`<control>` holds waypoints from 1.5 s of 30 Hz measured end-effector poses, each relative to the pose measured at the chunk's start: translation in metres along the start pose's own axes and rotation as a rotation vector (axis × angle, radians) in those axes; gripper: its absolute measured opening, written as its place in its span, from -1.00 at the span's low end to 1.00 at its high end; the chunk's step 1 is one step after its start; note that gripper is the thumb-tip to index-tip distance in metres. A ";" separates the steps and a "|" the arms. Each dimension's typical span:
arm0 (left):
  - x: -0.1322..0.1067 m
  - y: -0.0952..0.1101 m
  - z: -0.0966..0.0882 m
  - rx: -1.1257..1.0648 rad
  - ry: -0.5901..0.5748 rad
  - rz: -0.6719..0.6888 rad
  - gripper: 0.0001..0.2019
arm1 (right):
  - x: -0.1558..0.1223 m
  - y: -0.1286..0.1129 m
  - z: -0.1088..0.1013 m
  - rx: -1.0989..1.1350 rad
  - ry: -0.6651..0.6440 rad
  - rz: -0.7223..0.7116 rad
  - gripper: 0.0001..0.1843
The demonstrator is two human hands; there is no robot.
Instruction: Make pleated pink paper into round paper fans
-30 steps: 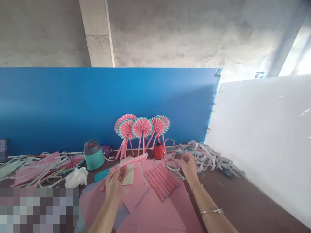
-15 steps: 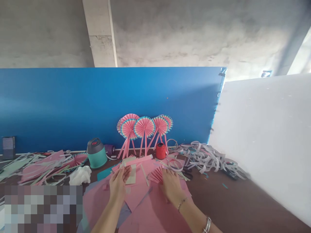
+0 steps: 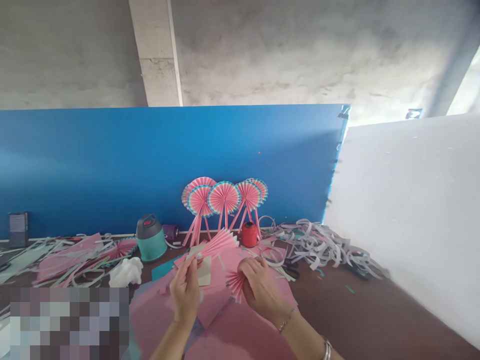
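Note:
My left hand (image 3: 185, 290) pinches one end of a pleated pink paper (image 3: 221, 242), whose folds spread out toward the upper right. My right hand (image 3: 260, 287) is closed on a second pleated pink paper (image 3: 234, 286), its folds fanning out to the left and downward. The two papers are apart. Below both hands lie flat pink paper sheets (image 3: 240, 332). A cream card piece (image 3: 204, 275) sits just right of my left fingers. Behind, several round pink paper fans (image 3: 224, 198) with blue edges stand on pink sticks, leaning at the blue panel (image 3: 112, 165).
A teal container with a grey top (image 3: 152, 246) and a red container (image 3: 249, 235) stand at the back. Heaped pale paper strips (image 3: 318, 245) lie to the right. On the left are more strips, pink paper (image 3: 69, 257) and a crumpled white wad (image 3: 126, 272). A white panel (image 3: 412, 215) borders the right side.
My left hand has gone from open fingers to a pinch on the pleated paper, which now fans out. My right hand has closed and turned, and its pleated paper now points downward.

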State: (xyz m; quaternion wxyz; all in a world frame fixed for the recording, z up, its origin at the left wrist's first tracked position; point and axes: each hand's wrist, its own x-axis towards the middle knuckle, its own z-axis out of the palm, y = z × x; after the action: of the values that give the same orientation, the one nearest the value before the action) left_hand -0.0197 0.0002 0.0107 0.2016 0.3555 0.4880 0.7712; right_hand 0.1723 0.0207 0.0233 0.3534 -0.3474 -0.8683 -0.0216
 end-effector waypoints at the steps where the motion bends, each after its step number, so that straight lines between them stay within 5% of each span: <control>1: 0.000 0.001 0.000 0.001 0.001 0.003 -0.90 | 0.000 -0.001 -0.001 0.017 0.015 -0.027 -0.80; 11: -0.004 -0.004 0.003 -0.004 -0.081 -0.026 -0.87 | -0.002 -0.002 -0.005 0.112 0.162 -0.119 -0.65; 13: -0.004 -0.005 0.003 0.009 -0.089 -0.019 -0.87 | -0.002 -0.001 0.000 0.241 0.209 -0.062 -0.68; 16: -0.003 -0.009 0.002 0.028 -0.074 -0.055 -0.85 | 0.000 -0.001 0.007 0.639 0.242 0.220 -0.79; 19: 0.001 -0.015 0.001 0.040 -0.059 -0.102 -0.81 | 0.001 -0.001 0.003 1.115 0.059 0.595 -0.63; 21: 0.002 -0.018 0.001 0.029 -0.060 -0.128 -0.77 | 0.001 -0.003 -0.004 1.334 -0.152 0.715 -0.62; 25: -0.001 -0.015 0.006 -0.019 -0.108 -0.208 -0.65 | 0.003 -0.010 -0.012 1.528 -0.445 0.670 -0.83; 32: -0.024 0.000 0.020 -0.384 -0.155 -0.634 -0.66 | 0.000 -0.016 0.012 1.502 -0.568 0.861 -0.84; 35: -0.028 0.003 0.024 -0.517 -0.265 -0.783 -0.69 | -0.002 -0.016 0.015 1.556 -0.698 0.858 -0.90; 38: -0.029 0.009 0.025 -0.580 -0.441 -0.811 -0.67 | -0.004 -0.015 0.012 1.608 -0.827 0.857 -0.93; 45: -0.029 0.031 0.021 -0.492 -0.614 -0.891 -0.57 | -0.008 -0.005 0.014 1.719 -0.842 0.765 -0.87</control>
State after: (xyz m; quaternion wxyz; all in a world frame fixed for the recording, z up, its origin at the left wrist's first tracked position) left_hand 0.0162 -0.0201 0.0338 0.7142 0.2661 0.3163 0.5648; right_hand 0.1647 0.0161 0.0083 0.1327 -0.2100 -0.4753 0.8440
